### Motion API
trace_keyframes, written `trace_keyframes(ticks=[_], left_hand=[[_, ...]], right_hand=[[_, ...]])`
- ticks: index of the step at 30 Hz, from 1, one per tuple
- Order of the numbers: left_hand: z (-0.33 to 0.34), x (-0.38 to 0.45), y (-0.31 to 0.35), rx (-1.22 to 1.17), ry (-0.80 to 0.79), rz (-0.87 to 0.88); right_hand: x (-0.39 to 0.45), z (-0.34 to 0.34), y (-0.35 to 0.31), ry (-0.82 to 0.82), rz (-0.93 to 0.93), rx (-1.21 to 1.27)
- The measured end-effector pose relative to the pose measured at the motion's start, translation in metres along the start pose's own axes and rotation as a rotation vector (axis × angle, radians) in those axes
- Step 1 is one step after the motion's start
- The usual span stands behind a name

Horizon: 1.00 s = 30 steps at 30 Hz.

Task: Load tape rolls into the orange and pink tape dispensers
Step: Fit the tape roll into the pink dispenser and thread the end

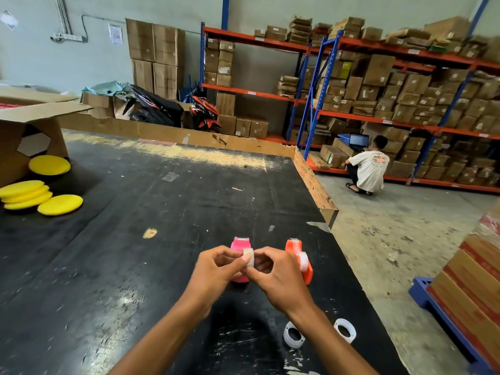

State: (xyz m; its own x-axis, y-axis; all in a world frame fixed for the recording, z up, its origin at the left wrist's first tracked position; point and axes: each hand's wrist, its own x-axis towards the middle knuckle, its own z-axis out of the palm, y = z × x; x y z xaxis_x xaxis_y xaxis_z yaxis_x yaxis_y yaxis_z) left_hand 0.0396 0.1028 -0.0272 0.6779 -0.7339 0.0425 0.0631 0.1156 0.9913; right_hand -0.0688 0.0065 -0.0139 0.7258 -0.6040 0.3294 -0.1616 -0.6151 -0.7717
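Note:
Both hands meet above the black table. My left hand [216,269] and my right hand [278,277] pinch a small clear tape roll [249,257] between their fingertips. Just behind the hands stands the pink tape dispenser [239,245], partly hidden by my fingers. To its right the orange tape dispenser [297,255] stands with a white tape roll [303,260] seated in it. Two more white tape rolls [293,334] [345,329] lie on the table near my right forearm.
Yellow foam pads [40,197] and an open cardboard box [29,123] sit at the table's left. A cardboard rim [313,182] lines the table's [135,239] right edge. Stacked cartons on a blue pallet [470,288] stand at right. A person [368,166] crouches by the shelves.

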Motion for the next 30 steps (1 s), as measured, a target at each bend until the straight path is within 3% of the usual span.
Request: trace_keyframes(ticks=[5, 7, 11, 18, 25, 30], left_hand=[[-0.003, 0.019, -0.008, 0.080, 0.052, -0.001], [-0.009, 0.035, -0.020, 0.227, 0.137, 0.073], [-0.016, 0.052, -0.042, 0.426, 0.126, 0.079], [-0.015, 0.050, -0.054, 0.370, 0.133, 0.068], [-0.015, 0.049, -0.059, 0.337, 0.138, 0.109], [-0.016, 0.050, -0.060, 0.306, 0.144, 0.117]], right_hand=[[0.009, 0.003, 0.003, 0.021, 0.083, 0.058], [0.016, 0.003, 0.007, 0.038, 0.123, 0.055], [0.030, 0.003, 0.011, 0.034, 0.197, 0.075], [0.045, 0.016, 0.019, 0.021, 0.201, -0.072], [0.043, 0.033, 0.026, -0.014, 0.086, -0.325], [0.040, 0.029, 0.034, -0.024, 0.038, -0.289]])
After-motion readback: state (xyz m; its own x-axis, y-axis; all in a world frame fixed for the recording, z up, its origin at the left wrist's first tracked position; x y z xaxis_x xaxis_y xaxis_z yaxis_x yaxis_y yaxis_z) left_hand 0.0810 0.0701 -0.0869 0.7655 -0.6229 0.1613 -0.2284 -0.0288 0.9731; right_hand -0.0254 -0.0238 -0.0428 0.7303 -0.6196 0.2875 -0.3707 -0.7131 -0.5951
